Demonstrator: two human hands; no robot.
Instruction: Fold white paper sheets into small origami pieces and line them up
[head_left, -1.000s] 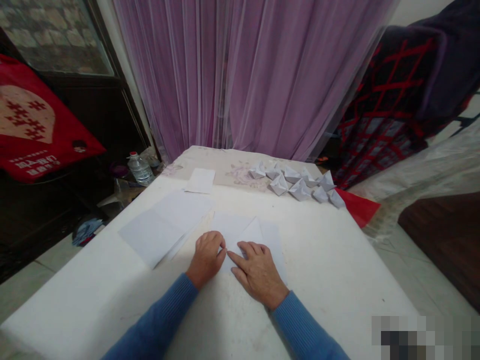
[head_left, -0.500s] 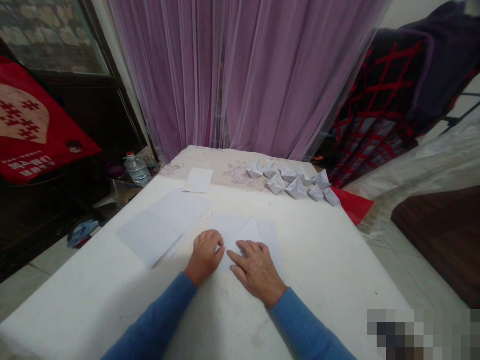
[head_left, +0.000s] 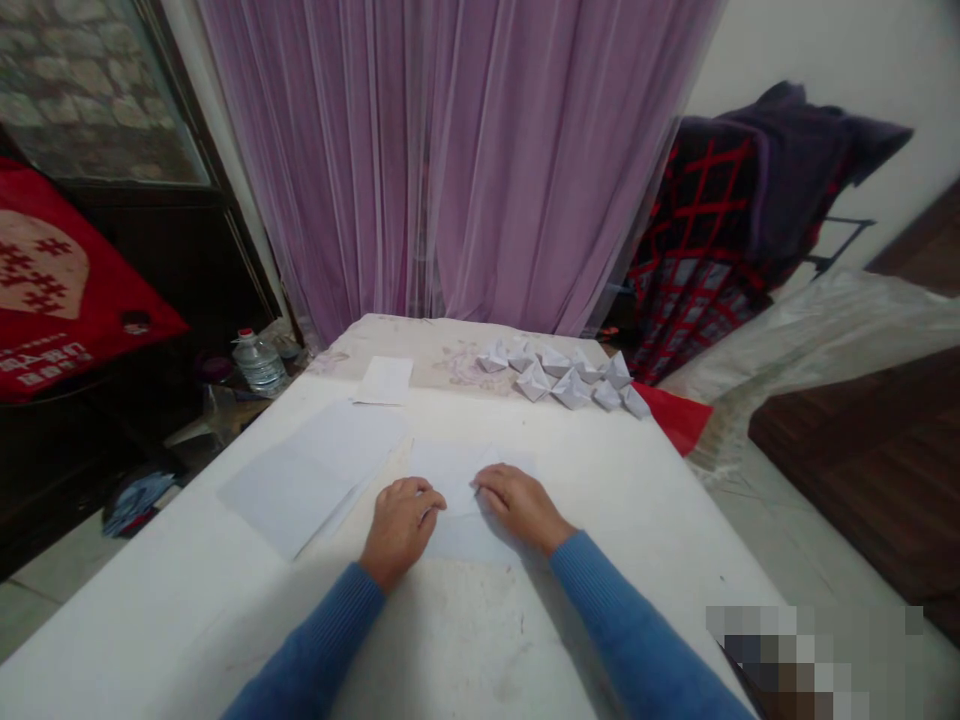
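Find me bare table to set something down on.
The widest free patch of the tabletop lies between the right hand, the folded paper pieces and the table's right edge. Another, near left, lies between the left sleeve, the large paper sheets and the left edge. Far right is crowded with those pieces; the middle, with paper, left hand and right.

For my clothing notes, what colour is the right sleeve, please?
The right sleeve is blue, seen best in the head view.
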